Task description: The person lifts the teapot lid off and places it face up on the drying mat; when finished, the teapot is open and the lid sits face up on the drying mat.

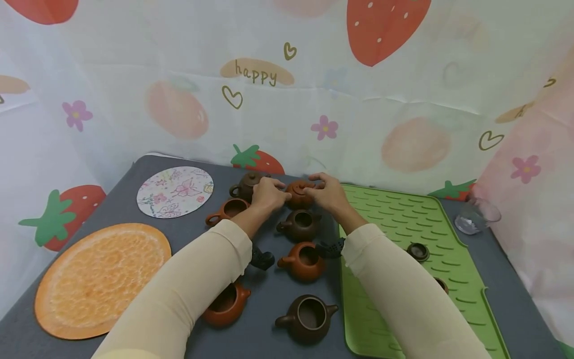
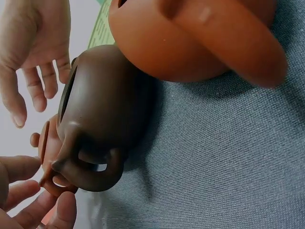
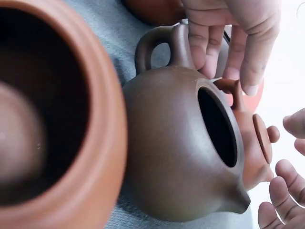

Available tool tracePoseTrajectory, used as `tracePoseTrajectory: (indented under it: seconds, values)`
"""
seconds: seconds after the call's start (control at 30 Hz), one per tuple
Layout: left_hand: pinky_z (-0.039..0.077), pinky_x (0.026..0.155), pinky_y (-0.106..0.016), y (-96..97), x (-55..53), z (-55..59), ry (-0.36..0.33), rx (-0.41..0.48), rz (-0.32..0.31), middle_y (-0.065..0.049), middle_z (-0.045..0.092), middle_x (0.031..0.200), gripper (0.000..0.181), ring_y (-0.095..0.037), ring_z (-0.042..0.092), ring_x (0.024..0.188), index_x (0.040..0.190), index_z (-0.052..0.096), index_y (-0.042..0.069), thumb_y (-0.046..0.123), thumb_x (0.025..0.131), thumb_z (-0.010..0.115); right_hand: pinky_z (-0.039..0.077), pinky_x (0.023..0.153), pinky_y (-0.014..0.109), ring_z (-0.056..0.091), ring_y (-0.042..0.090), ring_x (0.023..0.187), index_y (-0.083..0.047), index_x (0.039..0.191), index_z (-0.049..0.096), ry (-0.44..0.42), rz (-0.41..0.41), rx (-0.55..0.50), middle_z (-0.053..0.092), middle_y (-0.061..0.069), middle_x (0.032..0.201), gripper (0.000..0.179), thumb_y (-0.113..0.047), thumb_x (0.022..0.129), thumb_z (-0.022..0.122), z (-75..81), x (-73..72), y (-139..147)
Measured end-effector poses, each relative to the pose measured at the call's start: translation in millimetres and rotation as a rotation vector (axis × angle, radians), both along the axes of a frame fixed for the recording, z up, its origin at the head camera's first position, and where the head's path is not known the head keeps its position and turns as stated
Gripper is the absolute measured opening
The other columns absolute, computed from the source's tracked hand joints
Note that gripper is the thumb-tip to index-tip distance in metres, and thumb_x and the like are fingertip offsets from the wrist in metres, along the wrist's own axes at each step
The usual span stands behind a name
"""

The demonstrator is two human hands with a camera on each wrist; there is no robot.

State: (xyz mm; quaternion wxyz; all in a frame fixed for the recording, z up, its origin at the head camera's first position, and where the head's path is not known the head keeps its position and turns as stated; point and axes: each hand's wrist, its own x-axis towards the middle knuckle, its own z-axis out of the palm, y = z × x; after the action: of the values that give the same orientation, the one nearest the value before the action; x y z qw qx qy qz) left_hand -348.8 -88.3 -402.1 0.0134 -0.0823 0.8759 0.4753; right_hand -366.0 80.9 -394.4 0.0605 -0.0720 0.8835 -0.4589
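Observation:
A small lidded red-brown teapot [image 1: 298,201] stands at the far side of the table between both hands. My left hand [image 1: 268,196] pinches its handle, as the left wrist view shows with fingertips on both sides of the loop. On the spout side, my right hand [image 1: 330,194] holds nothing, its fingers loosely spread close to the spout. Just nearer stands a lidless dark brown teapot [image 3: 162,143], which partly covers the red-brown one in both wrist views. Behind my left hand is a dark lidded teapot [image 1: 245,190].
Several open teapots stand nearer, including an orange-brown one [image 1: 309,271] and a dark one [image 1: 309,333]. Small lids [image 1: 418,252] lie on the green mat [image 1: 385,209] at right, a clear glass [image 1: 471,224] beyond. Two oval mats, patterned [image 1: 175,192] and orange [image 1: 103,279], lie left.

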Motion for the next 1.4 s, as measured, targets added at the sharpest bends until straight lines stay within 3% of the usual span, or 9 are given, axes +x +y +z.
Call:
tracePoseTrajectory:
  seconds: [0.13, 0.3, 0.43, 0.63, 0.87, 1.1, 1.4]
  values:
    - [0.050, 0.076, -0.039, -0.5, -2.1, -0.8, -0.016, -0.017, 0.011, -0.011, 0.061, 0.116, 0.023, -0.032, 0.050, 0.111, 0.110, 0.072, 0.008, 0.018, 0.089, 0.073, 0.049, 0.074, 0.040, 0.059, 0.027, 0.089, -0.012, 0.131, 0.057, 0.015, -0.011, 0.026, 0.061, 0.013, 0.107, 0.038, -0.022, 0.095, 0.065, 0.5, -3.5, -5.5]
    - [0.051, 0.073, -0.039, 0.9, -5.0, -0.5, -0.030, -0.066, 0.032, -0.009, 0.063, 0.105, 0.009, -0.030, 0.056, 0.099, 0.094, 0.075, 0.010, 0.017, 0.089, 0.072, 0.049, 0.072, 0.039, 0.060, 0.027, 0.088, -0.012, 0.131, 0.058, 0.013, -0.008, 0.049, 0.062, 0.014, 0.108, 0.039, -0.022, 0.093, 0.067, -0.5, -7.7, -12.6]
    - [0.051, 0.072, -0.038, 1.3, -7.3, -0.9, -0.026, -0.094, 0.039, -0.007, 0.064, 0.101, 0.006, -0.029, 0.057, 0.096, 0.090, 0.075, 0.011, 0.016, 0.089, 0.072, 0.050, 0.073, 0.039, 0.059, 0.027, 0.089, -0.010, 0.130, 0.058, 0.015, -0.009, 0.071, 0.062, 0.014, 0.111, 0.041, -0.024, 0.092, 0.068, -2.6, -11.2, -15.8]
    - [0.050, 0.071, -0.038, 0.8, -8.1, -2.4, -0.033, -0.095, 0.050, -0.007, 0.063, 0.102, 0.005, -0.029, 0.056, 0.097, 0.087, 0.075, 0.013, 0.015, 0.088, 0.072, 0.050, 0.075, 0.040, 0.059, 0.028, 0.093, -0.006, 0.127, 0.060, 0.015, -0.037, 0.107, 0.062, 0.015, 0.112, 0.040, -0.022, 0.092, 0.068, -3.8, -13.6, -19.5]
    - [0.051, 0.071, -0.037, -0.8, -8.1, -3.1, -0.029, -0.082, 0.037, -0.006, 0.065, 0.100, 0.006, -0.027, 0.057, 0.092, 0.086, 0.075, 0.012, 0.016, 0.089, 0.071, 0.050, 0.077, 0.040, 0.060, 0.029, 0.096, -0.006, 0.111, 0.067, 0.044, -0.074, 0.132, 0.064, 0.014, 0.110, 0.023, -0.018, 0.091, 0.068, -3.9, -13.6, -22.1]
    - [0.050, 0.071, -0.037, -1.4, -8.3, -1.7, -0.035, -0.090, 0.049, -0.006, 0.065, 0.101, 0.006, -0.027, 0.056, 0.094, 0.084, 0.075, 0.013, 0.016, 0.088, 0.072, 0.051, 0.076, 0.039, 0.060, 0.027, 0.093, -0.007, 0.105, 0.071, 0.069, -0.060, 0.198, 0.067, 0.012, 0.105, 0.018, -0.018, 0.091, 0.068, -2.9, -16.8, -24.5]
    - [0.050, 0.069, -0.036, 0.3, -9.4, -1.0, -0.035, -0.094, 0.033, -0.006, 0.064, 0.097, 0.006, -0.026, 0.057, 0.089, 0.086, 0.075, 0.012, 0.016, 0.089, 0.072, 0.050, 0.077, 0.039, 0.059, 0.029, 0.097, -0.009, 0.109, 0.070, 0.087, -0.002, 0.291, 0.067, 0.012, 0.108, 0.020, -0.020, 0.093, 0.065, -0.2, -19.1, -22.7]
